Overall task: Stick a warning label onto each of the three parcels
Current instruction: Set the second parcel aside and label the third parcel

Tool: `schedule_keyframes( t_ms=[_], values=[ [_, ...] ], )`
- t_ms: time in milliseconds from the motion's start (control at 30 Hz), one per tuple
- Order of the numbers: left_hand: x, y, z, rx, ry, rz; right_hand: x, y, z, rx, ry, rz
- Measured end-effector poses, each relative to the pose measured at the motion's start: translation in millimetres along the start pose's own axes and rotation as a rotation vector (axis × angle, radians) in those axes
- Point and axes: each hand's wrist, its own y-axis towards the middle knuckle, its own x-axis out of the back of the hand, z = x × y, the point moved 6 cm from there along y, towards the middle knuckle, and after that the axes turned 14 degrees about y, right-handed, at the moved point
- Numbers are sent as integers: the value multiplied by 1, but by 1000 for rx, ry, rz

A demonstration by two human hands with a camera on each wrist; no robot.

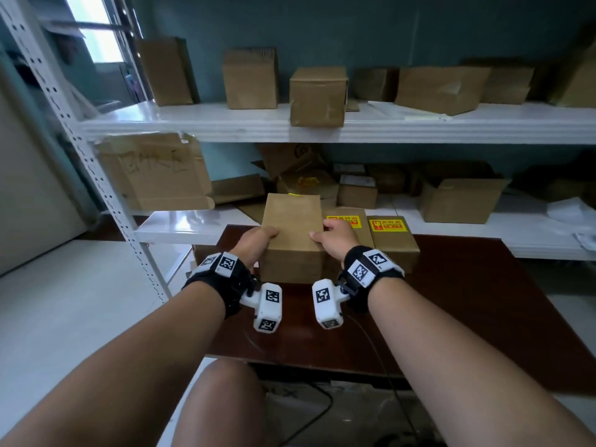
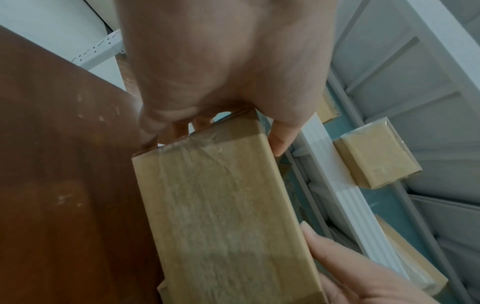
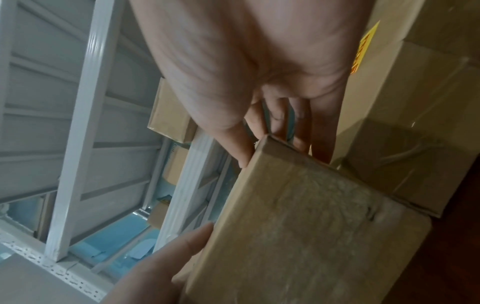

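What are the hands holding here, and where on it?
Both hands grip the unlabelled parcel: left hand on its left side, right hand on its right side.

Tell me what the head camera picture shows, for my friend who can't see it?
Two hands, the left hand and right hand, hold a plain brown box by its sides over a dark wooden table. Beside it sit two boxes with yellow stickers, one partly hidden and one further right. White shelves behind hold more cardboard boxes.
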Motion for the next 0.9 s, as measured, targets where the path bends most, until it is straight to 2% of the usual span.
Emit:
schedule_keyframes(
  t_ms=[300, 567, 733, 900],
  values=[
    [-89, 0, -11, -49, -17, 192, 84, 0, -39, -71, -70, -106],
    [-168, -9, -6, -22, 4, 329, 156, -15, -71, -160, -60, -187],
    [-170, -4, 11, 87, 163, 399, 158, -23, -78, -263, -115, -128],
    [-150, 14, 4, 51, 455, 450, 150, -30, -83, -374, -163, 12]
  ],
)
